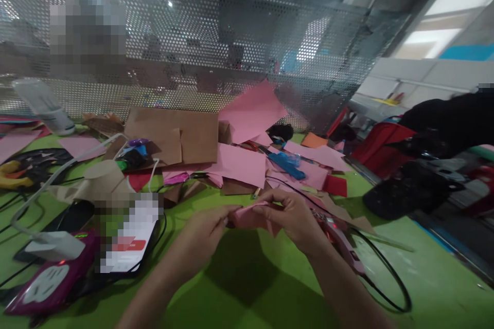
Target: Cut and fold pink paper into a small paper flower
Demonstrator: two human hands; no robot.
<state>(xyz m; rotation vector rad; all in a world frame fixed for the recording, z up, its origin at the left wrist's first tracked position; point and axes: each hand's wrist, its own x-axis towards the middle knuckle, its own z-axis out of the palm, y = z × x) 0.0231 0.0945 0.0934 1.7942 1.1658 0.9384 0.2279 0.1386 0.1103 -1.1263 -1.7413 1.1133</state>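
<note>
A small piece of pink paper [247, 217], folded or bent, is held above the green table [247, 293]. My left hand [208, 229] pinches its left end between thumb and fingers. At its right side my right hand [287, 216] grips the paper with thumb and bent fingers, and a flap hangs down beneath. Behind the hands lie larger pink sheets [241, 164]. Right of my right wrist is a pink tool with a red light and a black cable [341, 244].
A cardboard box [173, 136] stands behind, before a perforated metal screen [185, 25]. At left are a phone [135, 236], a purple power bank [54, 277], a white charger [56, 245] and a bottle [44, 105]. Blue scissors or pliers [287, 163] lie behind right.
</note>
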